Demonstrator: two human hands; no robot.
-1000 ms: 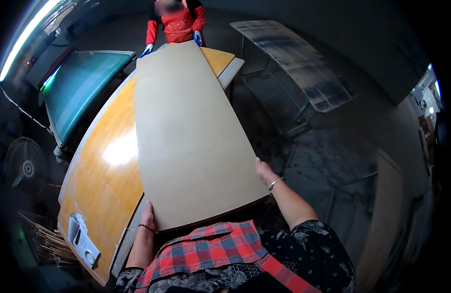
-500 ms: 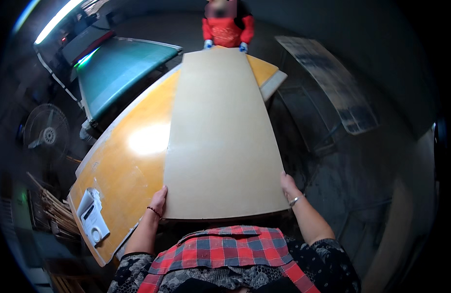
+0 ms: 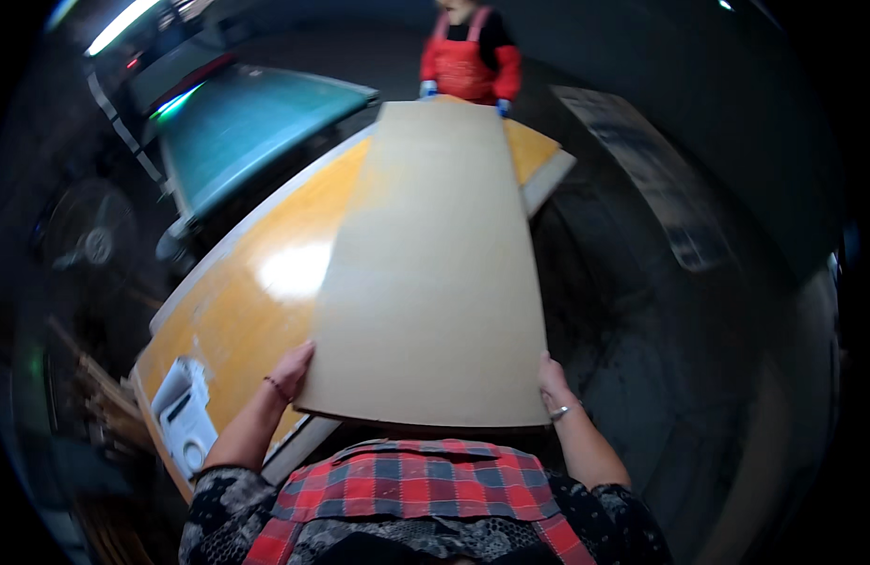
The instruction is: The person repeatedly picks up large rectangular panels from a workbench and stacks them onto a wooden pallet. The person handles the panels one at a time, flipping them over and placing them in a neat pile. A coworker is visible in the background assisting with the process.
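A long beige board [image 3: 435, 273] stretches away from me above a yellow-topped table [image 3: 237, 301]. My left hand [image 3: 297, 365] is closed on its left edge near the close corner, with a dark bead bracelet at the wrist. On the opposite edge, my right hand [image 3: 552, 377] grips the board, fingers hidden beneath it; a silver bracelet is at that wrist. At the far end a co-worker [image 3: 468, 61] in red overalls has both blue-and-white gloved hands at the board's far corners.
White papers [image 3: 185, 414] with a dark pen and a tape roll lie on the table's near left. A green conveyor belt [image 3: 256, 132] stands at the far left, a fan [image 3: 96, 245] and wood strips [image 3: 101, 386] nearer. A worn panel [image 3: 647, 179] stands at right.
The near end of the board has swung left, with my left hand moving outward along with it. In the view, the co-worker and the far end have shifted right.
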